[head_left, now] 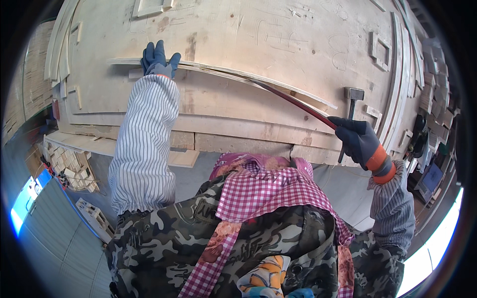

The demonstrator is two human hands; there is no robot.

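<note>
My left hand (160,60), in a dark grey-blue glove, lies across the left part of a long thin plywood strip (213,68) with its fingers spread. My right hand (357,141), gloved with an orange cuff, is closed around the end of a red pry bar (300,108). The bar's dark tip sits in the gap between the strip and a second layer below it, which stand apart toward the right. A hammer (353,94) lies beyond the right hand; its handle runs behind that hand, and I cannot tell whether they touch.
Beneath the strips is a large plywood sheet (238,30) with pencil marks. Small wooden frames (380,51) and long slats (395,74) lie at the right. More slats (60,44) are at the left edge. Wood offcuts (74,169) are piled at lower left.
</note>
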